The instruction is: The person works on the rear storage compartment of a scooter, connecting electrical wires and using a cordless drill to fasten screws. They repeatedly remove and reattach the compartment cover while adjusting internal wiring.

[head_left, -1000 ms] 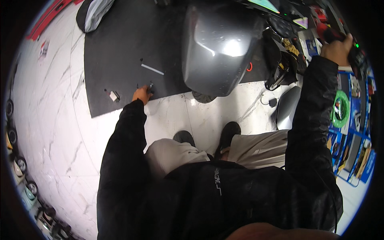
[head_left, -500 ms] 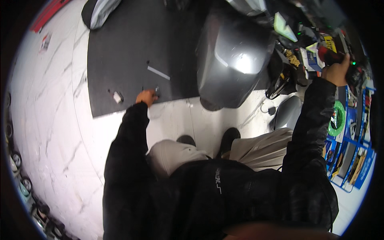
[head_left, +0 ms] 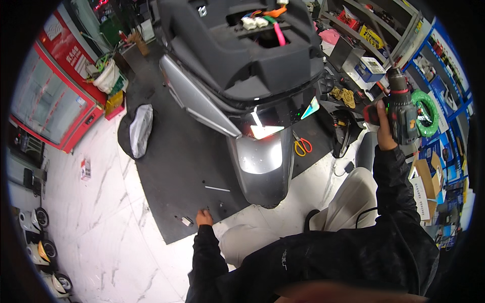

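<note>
My left hand [head_left: 204,217] is low on the black mat [head_left: 166,202], fingers curled round something too small to make out. Just left of it lies a small white-and-dark item [head_left: 185,220]; a thin white strip [head_left: 217,188] lies above. My right hand [head_left: 385,132] is closed on a cordless drill [head_left: 402,116] with its long bit pointing upward. Between my arms, beyond the knees, stands a grey scooter [head_left: 256,164] with a dark open body section [head_left: 232,65] holding connectors and coloured wires.
Yellow-and-red scissors [head_left: 303,146] lie beside the scooter. A silver-and-black panel [head_left: 141,131] lies at left, before a red display fridge [head_left: 88,123]. Small white scooters [head_left: 30,224] stand at lower left. Blue shelving [head_left: 444,81], a green coil [head_left: 424,113] and cardboard boxes [head_left: 432,177] crowd the right.
My view has swung up, bringing more of the scooter and room in. The drill has turned upright in my right hand. My left hand remains down at the mat.
</note>
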A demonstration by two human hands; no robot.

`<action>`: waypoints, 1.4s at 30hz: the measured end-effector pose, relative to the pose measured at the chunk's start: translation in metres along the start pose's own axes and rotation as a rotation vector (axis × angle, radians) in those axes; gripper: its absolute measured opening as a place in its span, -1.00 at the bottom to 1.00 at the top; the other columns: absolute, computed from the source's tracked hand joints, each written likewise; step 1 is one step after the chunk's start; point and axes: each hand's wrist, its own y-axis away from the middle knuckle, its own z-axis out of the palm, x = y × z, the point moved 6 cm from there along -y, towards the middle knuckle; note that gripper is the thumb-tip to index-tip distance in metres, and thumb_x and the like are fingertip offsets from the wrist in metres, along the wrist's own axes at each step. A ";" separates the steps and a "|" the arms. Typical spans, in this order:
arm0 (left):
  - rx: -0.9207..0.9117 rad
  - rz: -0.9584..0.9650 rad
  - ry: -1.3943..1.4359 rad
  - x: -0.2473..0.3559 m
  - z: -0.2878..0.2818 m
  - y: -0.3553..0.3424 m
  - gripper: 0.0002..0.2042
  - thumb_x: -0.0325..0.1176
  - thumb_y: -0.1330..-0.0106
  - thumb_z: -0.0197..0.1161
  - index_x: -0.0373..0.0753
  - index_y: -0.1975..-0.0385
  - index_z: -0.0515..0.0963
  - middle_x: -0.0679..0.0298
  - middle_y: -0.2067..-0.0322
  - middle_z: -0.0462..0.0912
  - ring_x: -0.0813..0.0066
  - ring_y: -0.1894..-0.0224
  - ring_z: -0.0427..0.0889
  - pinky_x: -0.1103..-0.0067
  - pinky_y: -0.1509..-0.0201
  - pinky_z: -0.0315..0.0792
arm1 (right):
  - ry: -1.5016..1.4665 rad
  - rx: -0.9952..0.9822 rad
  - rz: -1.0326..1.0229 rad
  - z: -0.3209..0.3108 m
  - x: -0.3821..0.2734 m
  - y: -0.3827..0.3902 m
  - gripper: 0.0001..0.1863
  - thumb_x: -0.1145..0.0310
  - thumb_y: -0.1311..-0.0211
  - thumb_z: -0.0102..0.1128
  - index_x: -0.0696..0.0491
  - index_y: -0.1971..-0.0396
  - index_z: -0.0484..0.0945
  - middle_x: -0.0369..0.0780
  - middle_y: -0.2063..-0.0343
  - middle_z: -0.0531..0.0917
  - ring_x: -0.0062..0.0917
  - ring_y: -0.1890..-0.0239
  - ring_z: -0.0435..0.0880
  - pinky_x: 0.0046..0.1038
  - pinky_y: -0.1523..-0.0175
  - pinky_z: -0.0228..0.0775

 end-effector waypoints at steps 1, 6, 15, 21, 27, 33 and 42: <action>0.055 -0.064 0.167 0.007 -0.021 0.003 -0.70 -0.17 -0.53 0.17 -0.33 0.19 0.61 -0.04 0.37 0.72 -0.04 0.31 0.70 0.16 0.22 0.57 | 0.044 -0.080 -0.021 -0.006 -0.006 0.003 -0.49 0.27 -0.54 0.40 0.10 -0.38 0.56 -0.24 0.05 0.72 -0.54 0.03 0.71 -0.34 -0.18 0.59; 0.257 -0.030 0.733 0.122 -0.137 0.041 -0.61 -0.13 -0.70 0.04 -0.25 0.40 0.44 0.30 0.63 0.42 0.48 0.70 0.42 0.45 0.68 0.32 | -0.320 -0.415 0.499 0.005 0.010 0.054 -0.58 0.43 -0.38 0.46 0.09 -0.18 0.58 -0.27 0.23 0.75 -0.46 0.17 0.79 -0.33 0.07 0.67; -0.002 0.394 1.155 0.464 -0.210 0.117 -0.61 -0.19 -0.72 0.19 -0.52 -0.04 0.63 -0.02 0.17 0.79 0.12 0.13 0.83 0.33 0.02 0.71 | -0.822 -0.885 -0.274 0.068 -0.050 0.093 -0.76 0.41 -0.11 0.53 0.18 0.26 0.71 -0.16 0.38 0.76 -0.26 0.28 0.78 -0.20 -0.07 0.59; -0.245 0.489 1.462 0.564 -0.186 0.162 -0.61 -0.11 -0.76 0.09 -0.39 -0.04 0.63 -0.03 0.10 0.78 0.07 -0.01 0.80 0.32 -0.07 0.68 | -0.706 -1.137 0.392 0.080 -0.002 0.126 -0.60 0.06 -0.40 0.35 -0.06 -0.12 0.67 -0.18 -0.07 0.75 -0.24 -0.15 0.74 -0.07 -0.38 0.53; -0.130 0.459 1.370 0.593 -0.180 0.185 -0.62 -0.07 -0.76 0.09 -0.32 0.03 0.62 0.04 0.15 0.76 0.12 0.05 0.78 0.35 0.00 0.67 | -0.881 -1.351 0.334 0.089 0.024 0.129 -0.34 -0.15 -0.42 0.29 -0.11 -0.39 0.56 -0.13 -0.36 0.65 -0.17 -0.43 0.59 0.02 -0.58 0.36; 0.083 0.295 1.356 0.572 -0.168 0.188 -0.63 0.01 -0.74 0.12 -0.22 0.08 0.56 0.21 0.19 0.67 0.28 0.08 0.66 0.35 -0.04 0.57 | -0.859 -1.105 -0.194 0.113 0.017 0.113 -0.55 0.30 -0.21 0.54 0.09 -0.09 0.70 -0.17 0.00 0.81 -0.24 0.04 0.84 -0.21 -0.16 0.66; 0.423 0.408 1.270 0.556 -0.183 0.177 -0.63 -0.08 -0.73 0.17 -0.30 0.20 0.56 0.19 0.38 0.64 0.35 0.30 0.61 0.37 0.08 0.54 | -1.012 -1.027 -0.289 0.132 -0.030 0.081 -0.50 0.30 -0.02 0.59 0.16 0.00 0.77 -0.12 0.17 0.86 -0.24 0.20 0.87 -0.23 -0.04 0.60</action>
